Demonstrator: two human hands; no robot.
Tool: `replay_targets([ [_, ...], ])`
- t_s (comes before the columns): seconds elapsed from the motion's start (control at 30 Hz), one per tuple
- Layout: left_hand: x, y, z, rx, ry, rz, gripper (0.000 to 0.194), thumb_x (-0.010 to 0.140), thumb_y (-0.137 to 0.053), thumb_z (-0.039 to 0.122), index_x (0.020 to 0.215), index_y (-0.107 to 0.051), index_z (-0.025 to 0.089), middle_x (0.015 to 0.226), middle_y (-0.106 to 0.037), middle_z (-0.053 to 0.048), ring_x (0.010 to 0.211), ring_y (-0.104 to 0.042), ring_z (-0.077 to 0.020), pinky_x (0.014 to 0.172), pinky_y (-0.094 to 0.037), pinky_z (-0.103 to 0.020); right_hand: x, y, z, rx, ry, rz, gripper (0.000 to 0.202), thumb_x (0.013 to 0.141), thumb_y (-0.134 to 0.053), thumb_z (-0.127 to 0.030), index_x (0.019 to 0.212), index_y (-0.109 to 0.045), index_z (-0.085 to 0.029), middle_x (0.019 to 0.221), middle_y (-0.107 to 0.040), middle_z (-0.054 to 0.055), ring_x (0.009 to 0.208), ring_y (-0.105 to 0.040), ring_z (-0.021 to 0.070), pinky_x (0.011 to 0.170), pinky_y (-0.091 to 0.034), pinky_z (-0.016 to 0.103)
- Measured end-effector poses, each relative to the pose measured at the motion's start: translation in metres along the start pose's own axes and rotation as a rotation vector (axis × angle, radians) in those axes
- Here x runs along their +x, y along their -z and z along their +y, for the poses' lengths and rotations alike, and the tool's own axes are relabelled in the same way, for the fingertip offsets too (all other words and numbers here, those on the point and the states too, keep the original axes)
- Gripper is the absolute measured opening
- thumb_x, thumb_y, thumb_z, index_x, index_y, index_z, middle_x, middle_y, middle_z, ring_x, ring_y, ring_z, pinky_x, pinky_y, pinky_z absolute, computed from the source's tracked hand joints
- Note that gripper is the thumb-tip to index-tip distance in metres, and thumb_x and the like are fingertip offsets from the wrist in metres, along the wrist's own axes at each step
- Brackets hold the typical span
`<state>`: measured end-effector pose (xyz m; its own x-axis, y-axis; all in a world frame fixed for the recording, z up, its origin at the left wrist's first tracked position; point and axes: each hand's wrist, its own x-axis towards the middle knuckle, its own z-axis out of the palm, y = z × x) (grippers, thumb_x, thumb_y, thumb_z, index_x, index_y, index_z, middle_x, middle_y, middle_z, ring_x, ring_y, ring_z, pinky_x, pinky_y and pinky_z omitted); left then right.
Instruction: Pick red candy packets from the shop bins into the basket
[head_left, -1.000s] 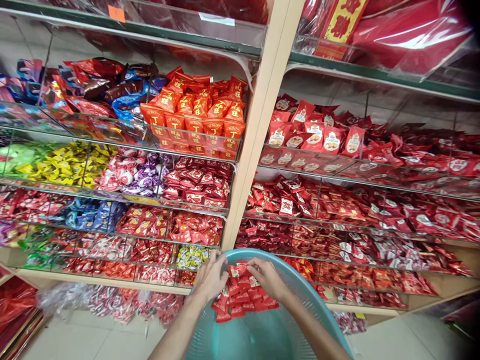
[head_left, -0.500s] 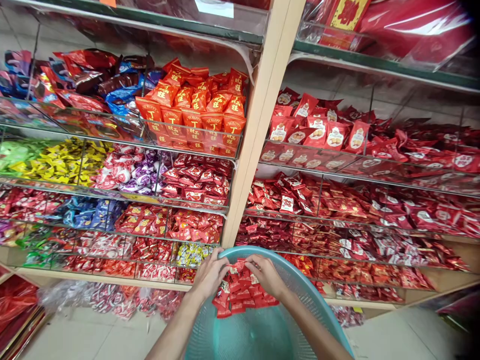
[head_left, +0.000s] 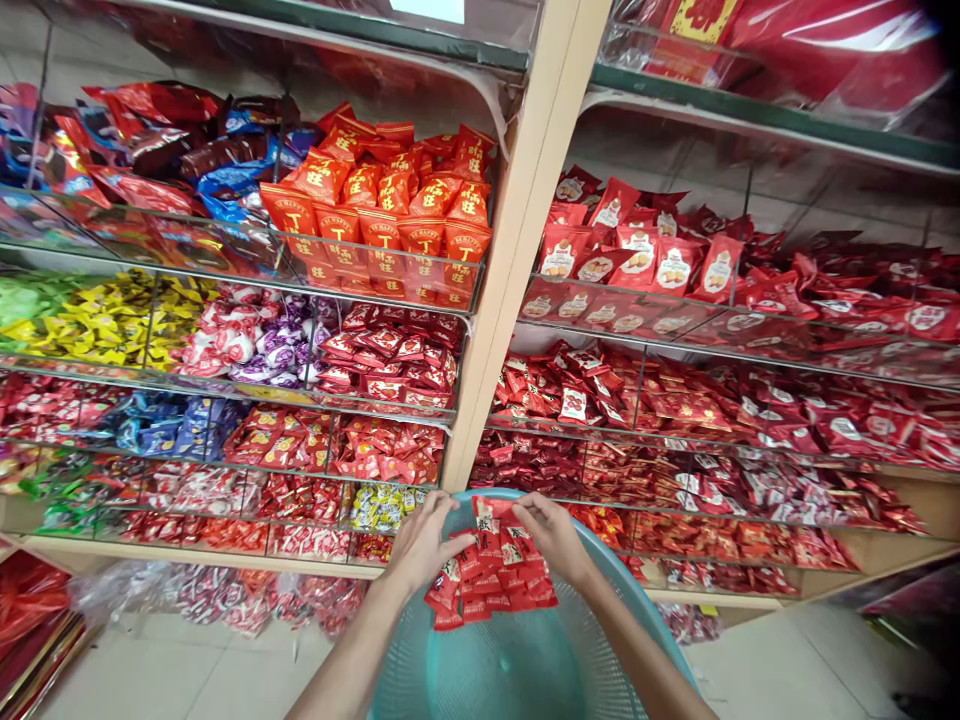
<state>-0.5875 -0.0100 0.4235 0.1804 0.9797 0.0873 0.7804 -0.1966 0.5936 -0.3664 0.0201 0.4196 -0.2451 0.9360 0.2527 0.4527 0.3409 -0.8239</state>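
Several red candy packets [head_left: 491, 575] with dark characters lie in neat rows at the far side of a teal plastic basket [head_left: 637, 590]. My left hand [head_left: 426, 545] is over the basket's left rim, its fingers apart, the thumb stretched toward the packets, nothing seen in its grasp. On the other side, my right hand [head_left: 555, 535] is closed at the upper right edge of the packets, its fingertips bent against a red packet at the top. How firmly those fingertips grip is hard to see.
Shelves of wrapped sweets rise behind the basket, split by a wooden upright [head_left: 517, 250]. Orange-red bags [head_left: 382, 230] stand upper left and red packets [head_left: 637, 250] upper right. Clear plastic bags [head_left: 217, 595] lie on the tiled floor [head_left: 142, 670] at left.
My left hand has come away from the top packet, its fingers opening. My right hand has shifted slightly right. The top packet now shows its dark characters between the hands.
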Motion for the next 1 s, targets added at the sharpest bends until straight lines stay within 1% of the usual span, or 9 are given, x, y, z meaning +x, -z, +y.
replay_targets([
  [0.07, 0.000, 0.000, 0.001, -0.003, -0.008, 0.021, 0.039, 0.079, -0.050, 0.049, 0.110, -0.049, 0.026, 0.112, -0.052, -0.002, 0.096, -0.055, -0.0180, 0.080, -0.041, -0.026, -0.002, 0.011, 0.001, -0.059, -0.008, 0.066, 0.029, 0.085, -0.043, -0.044, 0.077, -0.057, -0.019, 0.067, -0.057, 0.002, 0.060, -0.050, 0.0143, 0.058, -0.040, 0.025],
  [0.13, 0.000, -0.001, 0.001, 0.001, -0.005, 0.042, 0.035, 0.083, -0.043, 0.048, 0.108, -0.048, 0.025, 0.110, -0.053, -0.003, 0.095, -0.055, -0.0179, 0.080, -0.041, -0.026, -0.006, 0.021, -0.002, -0.143, -0.005, 0.096, 0.028, 0.084, -0.045, -0.043, 0.075, -0.057, -0.019, 0.066, -0.057, 0.001, 0.058, -0.048, 0.0140, 0.057, -0.039, 0.025],
  [0.27, -0.001, -0.005, -0.004, 0.003, 0.049, 0.051, 0.027, 0.088, -0.035, 0.039, 0.109, -0.046, 0.025, 0.108, -0.056, -0.004, 0.094, -0.057, -0.0173, 0.078, -0.041, -0.026, -0.016, 0.024, -0.020, -0.255, 0.041, -0.038, 0.025, 0.084, -0.045, -0.037, 0.070, -0.056, -0.019, 0.062, -0.054, -0.001, 0.057, -0.046, 0.0124, 0.054, -0.036, 0.023],
  [0.43, -0.001, -0.007, -0.008, 0.009, 0.048, 0.074, 0.026, 0.087, -0.036, 0.038, 0.108, -0.045, 0.026, 0.107, -0.058, -0.003, 0.094, -0.057, -0.0181, 0.076, -0.041, -0.027, -0.029, -0.003, -0.043, -0.240, 0.101, -0.428, 0.016, 0.083, -0.045, -0.025, 0.072, -0.055, -0.018, 0.066, -0.058, -0.001, 0.058, -0.049, 0.0102, 0.055, -0.037, 0.020],
  [0.6, -0.004, -0.004, -0.005, 0.035, 0.042, 0.080, 0.023, 0.086, -0.037, 0.038, 0.104, -0.047, 0.026, 0.107, -0.058, -0.003, 0.090, -0.058, -0.0177, 0.070, -0.040, -0.026, -0.053, -0.039, -0.049, -0.523, 0.234, -0.602, 0.009, 0.075, -0.049, -0.016, 0.077, -0.057, -0.018, 0.079, -0.062, 0.002, 0.070, -0.055, 0.0141, 0.061, -0.039, 0.023],
  [0.77, -0.005, -0.002, -0.003, 0.067, 0.045, 0.076, 0.023, 0.085, -0.040, 0.038, 0.103, -0.047, 0.026, 0.106, -0.057, -0.002, 0.083, -0.058, -0.0171, 0.065, -0.039, -0.026, -0.087, -0.067, -0.042, -0.626, 0.371, -0.831, 0.016, 0.077, -0.051, -0.029, 0.086, -0.060, -0.019, 0.091, -0.065, 0.005, 0.084, -0.058, 0.0189, 0.074, -0.041, 0.028],
  [0.83, -0.005, -0.002, -0.003, 0.067, 0.042, 0.074, 0.023, 0.085, -0.040, 0.038, 0.104, -0.047, 0.026, 0.106, -0.057, -0.002, 0.082, -0.058, -0.0170, 0.065, -0.039, -0.026, -0.093, -0.070, -0.039, -0.603, 0.336, -0.890, 0.027, 0.074, -0.054, -0.043, 0.086, -0.061, -0.020, 0.092, -0.065, 0.005, 0.084, -0.058, 0.0199, 0.074, -0.042, 0.029],
  [0.9, -0.004, -0.002, -0.004, 0.063, 0.042, 0.068, 0.023, 0.085, -0.041, 0.038, 0.104, -0.047, 0.026, 0.107, -0.057, -0.002, 0.081, -0.058, -0.0170, 0.065, -0.039, -0.026, -0.092, -0.069, -0.034, -0.603, 0.221, -0.886, 0.039, 0.069, -0.057, -0.054, 0.084, -0.063, -0.019, 0.089, -0.065, 0.005, 0.080, -0.059, 0.0205, 0.070, -0.043, 0.029],
  [1.0, -0.004, -0.003, -0.005, 0.060, 0.045, 0.060, 0.024, 0.084, -0.041, 0.038, 0.104, -0.047, 0.026, 0.107, -0.057, -0.002, 0.082, -0.058, -0.0173, 0.067, -0.039, -0.027, -0.084, -0.060, -0.025, -0.677, 0.011, -0.859, 0.042, 0.063, -0.061, -0.057, 0.074, -0.066, -0.017, 0.074, -0.065, 0.006, 0.068, -0.059, 0.0209, 0.059, -0.042, 0.029],
])
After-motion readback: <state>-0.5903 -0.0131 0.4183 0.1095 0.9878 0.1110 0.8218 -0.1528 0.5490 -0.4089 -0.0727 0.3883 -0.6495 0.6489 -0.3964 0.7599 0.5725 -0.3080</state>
